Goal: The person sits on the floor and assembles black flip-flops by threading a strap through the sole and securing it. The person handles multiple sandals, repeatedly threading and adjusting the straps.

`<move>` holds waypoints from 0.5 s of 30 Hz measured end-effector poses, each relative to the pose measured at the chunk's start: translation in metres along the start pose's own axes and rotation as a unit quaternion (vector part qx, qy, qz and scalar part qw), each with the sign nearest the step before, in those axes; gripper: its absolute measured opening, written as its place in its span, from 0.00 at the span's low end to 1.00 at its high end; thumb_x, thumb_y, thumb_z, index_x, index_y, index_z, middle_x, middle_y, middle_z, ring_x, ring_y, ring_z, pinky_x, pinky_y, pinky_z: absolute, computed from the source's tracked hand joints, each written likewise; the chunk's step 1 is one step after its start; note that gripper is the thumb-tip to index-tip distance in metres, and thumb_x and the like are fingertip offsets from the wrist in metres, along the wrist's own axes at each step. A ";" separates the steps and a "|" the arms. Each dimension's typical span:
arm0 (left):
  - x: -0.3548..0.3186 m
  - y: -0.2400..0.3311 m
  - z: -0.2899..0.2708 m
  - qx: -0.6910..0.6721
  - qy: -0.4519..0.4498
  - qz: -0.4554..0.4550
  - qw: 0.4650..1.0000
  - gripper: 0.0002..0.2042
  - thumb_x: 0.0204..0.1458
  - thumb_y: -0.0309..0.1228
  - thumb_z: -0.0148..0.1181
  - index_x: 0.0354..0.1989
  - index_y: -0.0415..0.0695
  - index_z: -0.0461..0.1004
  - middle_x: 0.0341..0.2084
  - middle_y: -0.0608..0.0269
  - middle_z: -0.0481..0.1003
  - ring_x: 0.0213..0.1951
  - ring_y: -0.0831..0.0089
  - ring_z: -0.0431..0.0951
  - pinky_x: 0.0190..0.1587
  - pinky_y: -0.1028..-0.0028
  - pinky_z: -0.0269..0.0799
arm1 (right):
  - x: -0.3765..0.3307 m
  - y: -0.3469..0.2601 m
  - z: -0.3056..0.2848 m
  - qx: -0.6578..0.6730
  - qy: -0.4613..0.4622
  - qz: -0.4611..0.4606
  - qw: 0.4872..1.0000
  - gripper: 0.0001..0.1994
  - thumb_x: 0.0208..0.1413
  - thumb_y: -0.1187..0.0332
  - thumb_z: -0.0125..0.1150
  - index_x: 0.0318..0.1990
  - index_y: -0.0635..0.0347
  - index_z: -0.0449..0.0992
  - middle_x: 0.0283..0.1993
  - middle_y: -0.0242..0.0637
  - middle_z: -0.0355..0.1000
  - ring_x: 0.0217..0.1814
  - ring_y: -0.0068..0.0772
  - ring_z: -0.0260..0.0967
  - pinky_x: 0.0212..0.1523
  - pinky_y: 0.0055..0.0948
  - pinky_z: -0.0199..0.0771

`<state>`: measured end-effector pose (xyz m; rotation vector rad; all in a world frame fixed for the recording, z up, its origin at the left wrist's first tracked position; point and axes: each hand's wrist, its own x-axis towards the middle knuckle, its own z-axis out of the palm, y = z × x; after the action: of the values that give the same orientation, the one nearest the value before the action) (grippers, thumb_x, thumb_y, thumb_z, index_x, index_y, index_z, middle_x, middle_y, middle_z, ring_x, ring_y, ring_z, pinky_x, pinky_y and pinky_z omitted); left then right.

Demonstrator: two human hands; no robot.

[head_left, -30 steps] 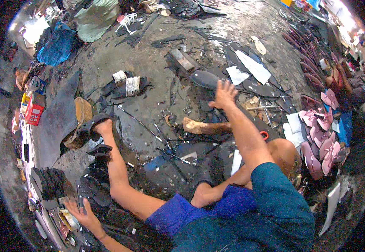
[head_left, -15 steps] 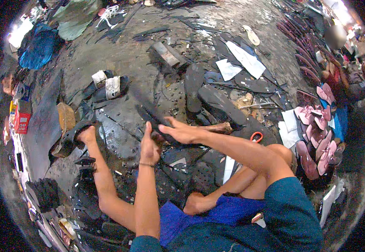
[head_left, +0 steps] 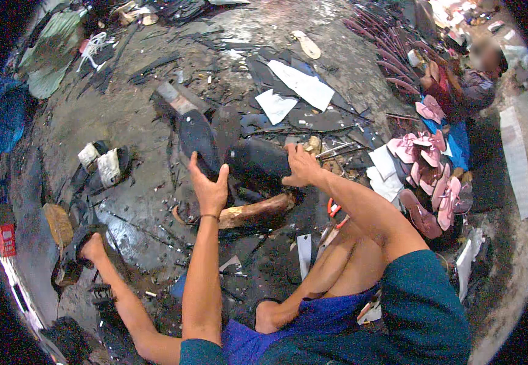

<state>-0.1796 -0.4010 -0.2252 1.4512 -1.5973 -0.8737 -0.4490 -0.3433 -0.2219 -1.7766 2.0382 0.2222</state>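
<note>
My left hand (head_left: 208,190) grips the near end of a black shoe sole (head_left: 196,135), thumb raised along its edge. The sole tilts up and away from me. To its right, my right hand (head_left: 303,165) closes on the right end of a second dark sole-like piece (head_left: 259,158), whose exact shape is hard to make out. The two pieces nearly meet between my hands. Just below them lies a pale, barked wooden log (head_left: 255,213). Red-handled scissors (head_left: 333,208) rest beneath my right forearm. Behind the left sole is a worn oblong block (head_left: 176,97).
White-strapped sandals (head_left: 109,169) stand on the left. Pink bow sandals (head_left: 434,182) are piled at right. White sheets (head_left: 300,84) and dark scraps litter the ground ahead. Another person (head_left: 468,85) sits at the upper right. A wooden block (head_left: 58,225) lies by my left foot.
My hands were close together with a blurred dark piece beyond them; now they are apart, each on a dark sole piece. The view has shifted, and the log shows more fully.
</note>
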 end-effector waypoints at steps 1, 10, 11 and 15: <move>0.005 -0.006 0.014 0.016 -0.005 -0.006 1.000 0.47 0.47 0.41 0.72 0.71 0.41 0.47 0.64 0.42 0.59 0.65 0.47 0.59 0.68 0.58 0.53 | -0.001 0.003 -0.003 0.060 0.015 0.019 0.998 0.56 0.40 0.49 0.75 0.68 0.69 0.45 0.61 0.64 0.61 0.61 0.69 0.64 0.60 0.57 0.67; 0.024 -0.052 0.061 0.201 0.011 -0.039 0.979 0.44 0.41 0.44 0.72 0.65 0.40 0.58 0.59 0.46 0.62 0.59 0.46 0.64 0.60 0.51 0.64 | 0.010 -0.061 -0.064 0.608 -0.011 0.064 0.791 0.41 0.51 0.55 0.58 0.69 0.62 0.49 0.57 0.49 0.65 0.59 0.40 0.63 0.62 0.35 0.60; 0.030 -0.068 0.051 0.133 0.051 0.006 0.990 0.33 0.46 0.42 0.66 0.58 0.35 0.66 0.53 0.47 0.69 0.54 0.50 0.70 0.57 0.58 0.68 | 0.010 -0.079 -0.069 0.586 -0.024 0.042 0.809 0.41 0.52 0.54 0.58 0.70 0.62 0.49 0.58 0.49 0.65 0.60 0.40 0.62 0.63 0.35 0.59; -0.007 -0.014 -0.009 -0.447 -0.108 -0.352 0.815 0.18 0.56 0.37 0.60 0.47 0.34 0.73 0.40 0.58 0.77 0.43 0.65 0.77 0.51 0.68 0.71 | 0.026 -0.049 -0.026 0.544 -0.079 0.006 0.835 0.30 0.61 0.51 0.53 0.64 0.62 0.61 0.56 0.44 0.68 0.58 0.39 0.64 0.62 0.36 0.62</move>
<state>-0.1652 -0.3955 -0.2345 1.2061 -0.5114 -1.9413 -0.4087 -0.3851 -0.2013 -0.9538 1.5026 -0.6559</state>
